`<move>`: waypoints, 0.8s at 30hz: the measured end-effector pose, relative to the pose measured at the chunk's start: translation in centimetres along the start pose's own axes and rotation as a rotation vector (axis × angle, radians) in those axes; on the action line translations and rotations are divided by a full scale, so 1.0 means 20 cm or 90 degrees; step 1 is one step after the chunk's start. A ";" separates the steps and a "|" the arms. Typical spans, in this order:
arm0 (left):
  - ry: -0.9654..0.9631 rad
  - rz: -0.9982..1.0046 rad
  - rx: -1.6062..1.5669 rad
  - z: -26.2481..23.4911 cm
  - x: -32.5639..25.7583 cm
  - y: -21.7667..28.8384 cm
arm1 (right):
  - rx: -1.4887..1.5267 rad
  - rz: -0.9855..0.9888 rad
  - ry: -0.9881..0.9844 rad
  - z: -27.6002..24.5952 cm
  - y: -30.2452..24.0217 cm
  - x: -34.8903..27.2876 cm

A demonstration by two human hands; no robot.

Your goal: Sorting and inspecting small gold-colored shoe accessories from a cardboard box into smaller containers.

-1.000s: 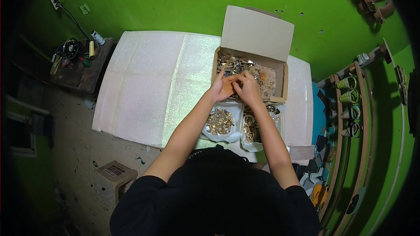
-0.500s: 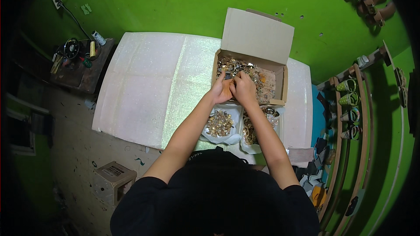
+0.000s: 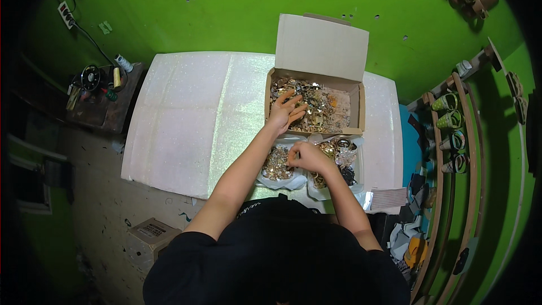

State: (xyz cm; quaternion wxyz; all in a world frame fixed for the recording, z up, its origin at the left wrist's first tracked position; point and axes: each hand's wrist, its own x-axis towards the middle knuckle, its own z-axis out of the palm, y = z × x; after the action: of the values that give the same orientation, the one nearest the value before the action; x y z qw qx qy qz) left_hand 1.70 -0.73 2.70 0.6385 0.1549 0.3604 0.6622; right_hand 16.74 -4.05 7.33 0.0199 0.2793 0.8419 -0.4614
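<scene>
My left hand (image 3: 285,112) reaches into an open cardboard box (image 3: 362,110), its fingers spread over a heap of small gold and silver metal pieces (image 3: 323,108). They look like buckles and shoe ornaments. My right hand (image 3: 307,156) is over a white plastic-lined container (image 3: 289,184) in front of the box, at the edge of its pile of small gold and silver bits (image 3: 275,165). Its fingertips are pinched together, and anything between them is too small to make out. Under my right forearm, a second lined container (image 3: 320,194) holds larger rings, gold pieces and dark pieces.
Everything stands on a pale shimmering sheet (image 3: 180,113) covering the table. The box's raised lid (image 3: 322,47) leans toward the green wall. A striped pad (image 3: 389,198) lies at the right edge. Beyond it is a wooden rack (image 3: 467,152) with sandals. A small dark table (image 3: 104,107) holds thread spools.
My hands, together over the box before, have parted. The right came down toward me to the left container; the left opened out over the metal pieces. The view has shifted slightly.
</scene>
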 end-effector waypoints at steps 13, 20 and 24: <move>-0.032 0.287 0.925 0.01 0.05 0.00 | 0.104 -0.010 0.200 -0.21 0.12 -0.01; 0.034 0.268 0.946 0.00 0.07 -0.07 | -0.037 0.101 0.378 -0.39 0.45 0.23; 0.065 0.099 0.746 0.04 0.06 -0.01 | -0.107 0.279 0.252 -0.37 0.50 0.34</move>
State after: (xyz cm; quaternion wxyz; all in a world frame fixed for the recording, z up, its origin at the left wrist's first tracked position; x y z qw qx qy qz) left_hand 2.26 0.56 2.92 0.3778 0.4755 0.6840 0.4042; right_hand 17.58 9.01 1.97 -0.0226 0.5360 0.7844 -0.3113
